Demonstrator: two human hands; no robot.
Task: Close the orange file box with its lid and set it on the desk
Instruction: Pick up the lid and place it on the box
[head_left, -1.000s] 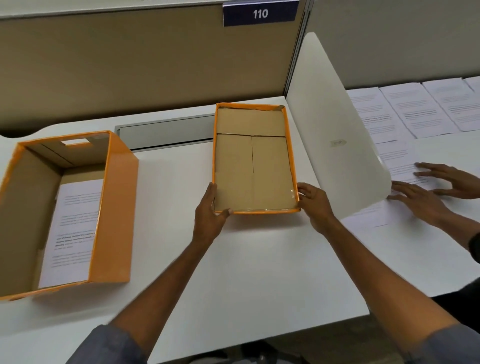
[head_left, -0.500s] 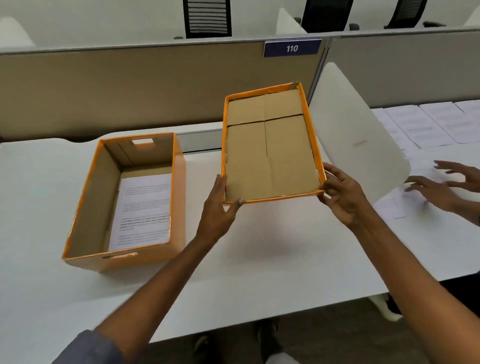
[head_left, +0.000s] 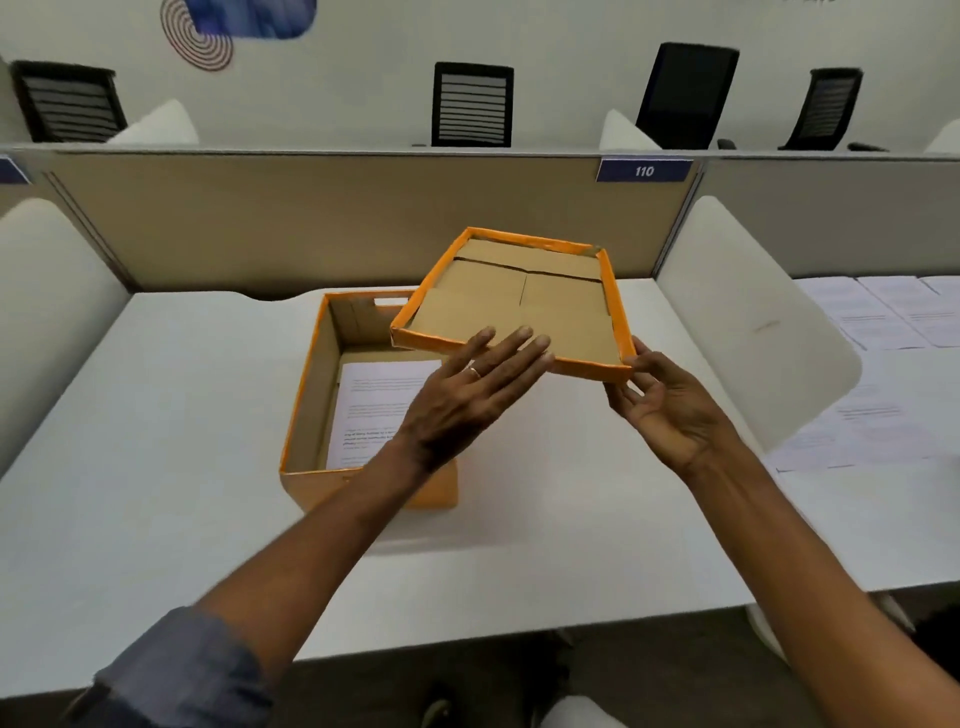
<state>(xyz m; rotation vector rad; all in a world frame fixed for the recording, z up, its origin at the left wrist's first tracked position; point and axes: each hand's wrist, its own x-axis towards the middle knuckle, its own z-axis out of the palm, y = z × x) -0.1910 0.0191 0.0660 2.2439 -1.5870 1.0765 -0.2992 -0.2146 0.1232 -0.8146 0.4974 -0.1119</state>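
The orange file box (head_left: 307, 395) stands open on the white desk (head_left: 156, 467), with a printed sheet (head_left: 379, 405) lying inside it. The orange lid (head_left: 519, 306) is in the air, cardboard inside facing up, tilted, and overlaps the box's far right corner. My left hand (head_left: 467, 395) lies with its fingers stretched over the lid's near rim. My right hand (head_left: 670, 410) grips the lid's near right corner from below and beside.
A beige partition (head_left: 311, 218) with a "110" tag (head_left: 644, 170) runs behind the desk. White curved dividers stand on the left (head_left: 47, 312) and right (head_left: 753, 322). Printed sheets (head_left: 883, 312) cover the neighbouring desk. Office chairs (head_left: 471, 104) stand beyond the partition.
The lid has risen off the desk and moved left over the box, turning as it went. The other person's hands at the right are out of view.
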